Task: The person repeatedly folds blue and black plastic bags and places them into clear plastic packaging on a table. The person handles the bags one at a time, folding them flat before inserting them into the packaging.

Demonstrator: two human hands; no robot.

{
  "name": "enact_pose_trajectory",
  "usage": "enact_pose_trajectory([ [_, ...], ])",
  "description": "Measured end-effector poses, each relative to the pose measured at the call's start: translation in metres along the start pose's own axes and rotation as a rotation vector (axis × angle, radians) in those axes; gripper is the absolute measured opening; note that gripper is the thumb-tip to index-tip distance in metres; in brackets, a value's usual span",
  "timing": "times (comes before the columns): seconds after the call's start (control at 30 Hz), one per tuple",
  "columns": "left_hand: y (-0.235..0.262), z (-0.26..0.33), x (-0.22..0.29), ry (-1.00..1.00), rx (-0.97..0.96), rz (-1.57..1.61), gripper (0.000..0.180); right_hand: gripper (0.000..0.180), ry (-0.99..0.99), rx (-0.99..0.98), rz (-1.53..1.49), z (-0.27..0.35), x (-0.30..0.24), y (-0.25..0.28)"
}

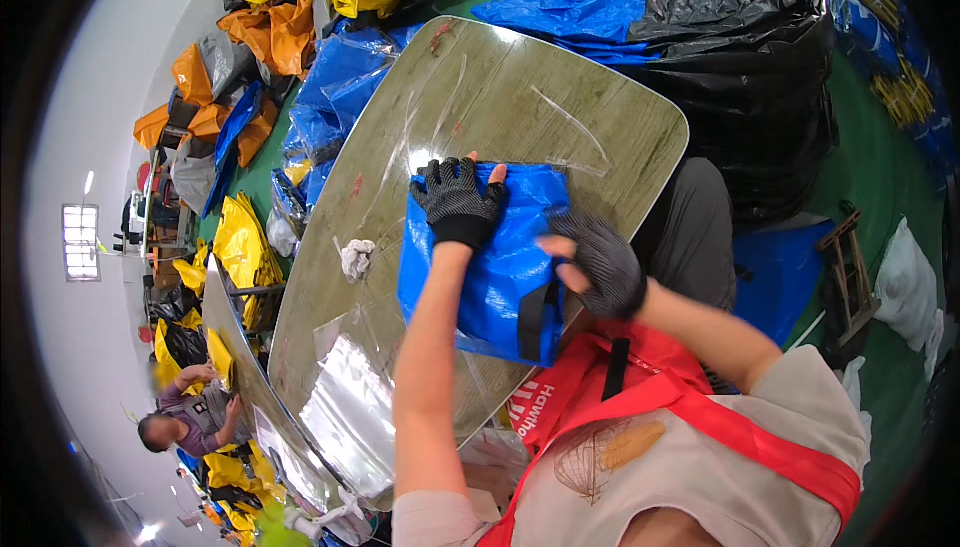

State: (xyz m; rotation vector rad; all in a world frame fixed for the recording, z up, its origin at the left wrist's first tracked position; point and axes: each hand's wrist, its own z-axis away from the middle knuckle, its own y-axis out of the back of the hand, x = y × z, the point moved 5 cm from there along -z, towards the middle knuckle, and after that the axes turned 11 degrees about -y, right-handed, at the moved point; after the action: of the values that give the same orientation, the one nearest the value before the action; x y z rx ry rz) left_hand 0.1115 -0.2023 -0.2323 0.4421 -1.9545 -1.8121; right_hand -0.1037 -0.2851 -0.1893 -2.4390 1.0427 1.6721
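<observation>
A folded blue woven-plastic bag [490, 267] with a black strap handle [533, 320] lies on the table near me. My left hand [462, 202], in a dark fingertip-less glove, rests on its upper left part. The fingers there are spread and flat, with nothing held. Above the right edge of the bag, close to the strap, is my right hand [605, 265] in a matching glove. Its bare thumb and one fingertip stand apart, but the other fingers are smeared by motion. Whether this hand touches the bag I cannot tell.
The wood-patterned table [520, 77] also bears a crumpled white wad [357, 259] and clear plastic sleeves [345, 407]. A big black-and-blue bag [740, 77] stands beyond it. Yellow and orange bags [270, 32] pile up at left. A person [195, 412] handles something yellow at another table.
</observation>
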Motion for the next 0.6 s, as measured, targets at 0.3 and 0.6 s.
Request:
enact_pose_trajectory([
  [0.3,-0.02,0.04,-0.066,-0.231,0.023,0.726,0.051,0.097,0.401,-0.611,0.171,-0.03,0.079,-0.022],
  [0.6,-0.021,0.133,0.012,-0.11,0.143,2.611,0.063,0.031,0.279,-0.424,0.373,-0.01,0.037,0.022],
])
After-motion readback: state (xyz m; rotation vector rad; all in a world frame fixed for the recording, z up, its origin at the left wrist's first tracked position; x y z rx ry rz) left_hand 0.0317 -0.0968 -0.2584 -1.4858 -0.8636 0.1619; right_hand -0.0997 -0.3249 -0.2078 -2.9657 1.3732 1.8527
